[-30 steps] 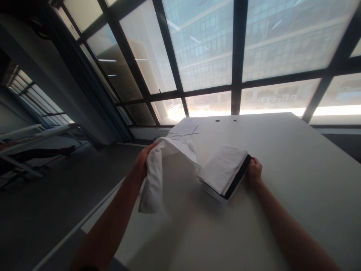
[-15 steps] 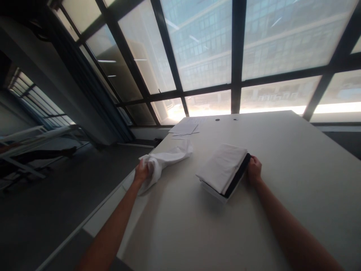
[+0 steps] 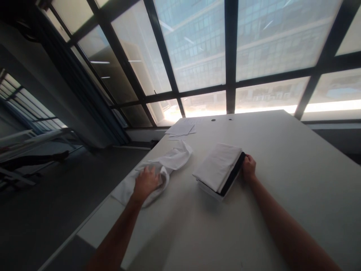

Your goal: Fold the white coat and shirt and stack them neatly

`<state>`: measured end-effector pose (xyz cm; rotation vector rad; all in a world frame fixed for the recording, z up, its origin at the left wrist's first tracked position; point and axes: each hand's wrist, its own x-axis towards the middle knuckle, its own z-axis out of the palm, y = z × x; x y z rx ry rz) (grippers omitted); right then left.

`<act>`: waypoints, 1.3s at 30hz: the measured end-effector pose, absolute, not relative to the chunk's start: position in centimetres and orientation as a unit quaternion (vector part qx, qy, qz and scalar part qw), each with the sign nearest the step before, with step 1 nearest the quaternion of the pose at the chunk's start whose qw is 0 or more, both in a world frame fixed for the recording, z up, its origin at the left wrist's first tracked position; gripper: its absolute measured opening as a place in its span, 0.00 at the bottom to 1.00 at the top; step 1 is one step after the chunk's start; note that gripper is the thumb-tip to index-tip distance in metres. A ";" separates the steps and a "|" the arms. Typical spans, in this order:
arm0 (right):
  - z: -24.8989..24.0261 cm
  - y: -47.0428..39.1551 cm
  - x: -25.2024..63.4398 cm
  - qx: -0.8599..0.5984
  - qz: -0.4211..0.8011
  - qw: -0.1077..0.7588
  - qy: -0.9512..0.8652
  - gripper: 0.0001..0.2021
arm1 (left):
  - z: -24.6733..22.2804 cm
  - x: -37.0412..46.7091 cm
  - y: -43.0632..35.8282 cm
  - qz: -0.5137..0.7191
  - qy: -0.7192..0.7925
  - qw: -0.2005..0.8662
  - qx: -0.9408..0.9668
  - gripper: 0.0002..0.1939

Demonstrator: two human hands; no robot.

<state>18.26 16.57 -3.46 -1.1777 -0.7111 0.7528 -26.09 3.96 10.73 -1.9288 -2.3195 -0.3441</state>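
A crumpled white cloth (image 3: 177,155) lies on the left part of the white table (image 3: 282,158). My left hand (image 3: 146,183) rests on top of it, palm down with the fingers spread. Right of the cloth is a stack of folded cloths, a white one (image 3: 218,165) on top, a black one (image 3: 232,175) beneath and a pale one at the bottom. My right hand (image 3: 249,167) is closed on the stack's right edge at the black cloth; its fingertips are partly hidden.
Sheets of paper (image 3: 180,129) lie at the table's far left corner. Two small round dark spots (image 3: 213,120) are near the far edge. Large windows (image 3: 194,49) stand behind the table, and a curtain (image 3: 76,82) hangs at the left.
My left hand has opened from its grip and now lies flat on the white cloth, which has spread out toward the left table edge. My right hand still holds the stack.
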 end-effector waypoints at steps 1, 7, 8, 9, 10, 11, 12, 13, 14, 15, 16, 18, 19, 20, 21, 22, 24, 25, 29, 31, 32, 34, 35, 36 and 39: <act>-3.5 16.6 18.2 -0.530 0.339 0.708 -0.320 0.13 | 11.4 -24.0 3.7 -0.159 -0.741 0.100 -0.645 0.26; -3.5 16.5 18.3 -0.527 0.340 0.709 -0.324 0.15 | 9.5 -8.1 2.8 -0.159 -0.492 -0.045 -0.855 0.36; -3.4 16.4 18.3 -0.526 0.342 0.708 -0.323 0.14 | 9.1 -6.6 3.2 -0.140 -0.494 -0.061 -0.856 0.34; -3.4 16.4 18.3 -0.526 0.344 0.708 -0.322 0.14 | 8.9 -5.6 3.6 -0.125 -0.501 -0.072 -0.854 0.29; -3.4 16.3 18.3 -0.524 0.348 0.707 -0.323 0.14 | 8.8 -5.2 4.1 -0.110 -0.507 -0.084 -0.851 0.25; -3.4 16.3 18.4 -0.522 0.351 0.706 -0.324 0.14 | 8.9 -5.1 4.5 -0.098 -0.510 -0.097 -0.849 0.23; -3.4 16.3 18.4 -0.520 0.355 0.705 -0.326 0.14 | 9.1 -5.2 4.8 -0.088 -0.508 -0.112 -0.850 0.24; -3.4 16.3 18.4 -0.519 0.357 0.705 -0.327 0.14 | 9.2 -5.4 5.0 -0.082 -0.502 -0.124 -0.852 0.26; -3.3 16.4 18.3 -0.520 0.357 0.704 -0.327 0.14 | 9.2 -5.5 5.0 -0.081 -0.495 -0.130 -0.855 0.32; -3.3 16.4 18.3 -0.520 0.357 0.704 -0.327 0.14 | 9.2 -5.5 4.8 -0.083 -0.491 -0.127 -0.858 0.37; -3.2 16.4 18.3 -0.519 0.356 0.704 -0.328 0.14 | 9.0 -5.4 4.6 -0.087 -0.489 -0.119 -0.859 0.38; -3.0 16.3 18.3 -0.514 0.359 0.703 -0.337 0.15 | 8.6 -5.1 4.3 -0.093 -0.496 -0.106 -0.857 0.29; -2.9 16.1 18.3 -0.507 0.363 0.701 -0.346 0.15 | 8.6 -5.1 4.4 -0.094 -0.506 -0.108 -0.850 0.22; -2.7 15.9 18.3 -0.499 0.368 0.699 -0.356 0.16 | 8.8 -5.4 4.8 -0.101 -0.518 -0.117 -0.842 0.17; -2.5 15.8 18.3 -0.492 0.371 0.697 -0.367 0.16 | 9.2 -6.0 5.4 -0.118 -0.530 -0.128 -0.830 0.14; -2.4 15.6 18.3 -0.485 0.373 0.695 -0.378 0.16 | 10.0 -7.0 6.3 -0.147 -0.546 -0.135 -0.814 0.14; -2.2 15.3 18.2 -0.478 0.374 0.688 -0.397 0.16 | 11.9 -10.1 8.7 -0.259 -0.577 -0.126 -0.764 0.15; -2.2 15.2 18.1 -0.478 0.372 0.685 -0.406 0.15 | 13.0 -12.0 9.9 -0.320 -0.603 -0.097 -0.724 0.17; -2.4 15.4 17.5 -0.511 0.319 0.687 -0.408 0.17 | 14.6 -17.9 13.3 -0.398 -0.665 0.058 -0.629 0.21; -2.5 15.5 17.1 -0.538 0.280 0.698 -0.381 0.18 | 12.9 -18.2 13.4 -0.363 -0.627 0.070 -0.686 0.23; -2.5 15.6 17.0 -0.548 0.268 0.702 -0.369 0.19 | 11.5 -17.6 13.2 -0.329 -0.598 0.038 -0.730 0.23; -2.7 15.6 16.9 -0.556 0.250 0.705 -0.362 0.20 | 8.5 -15.7 12.5 -0.259 -0.561 -0.054 -0.784 0.27; -2.7 15.5 16.8 -0.557 0.244 0.705 -0.364 0.20 | 7.1 -14.5 12.1 -0.235 -0.559 -0.081 -0.791 0.30; -2.8 15.5 16.9 -0.557 0.238 0.704 -0.370 0.20 | 6.0 -13.4 11.9 -0.221 -0.564 -0.103 -0.789 0.32; -3.1 15.5 17.1 -0.558 0.233 0.699 -0.381 0.20 | 4.7 -11.3 11.7 -0.185 -0.584 -0.178 -0.770 0.36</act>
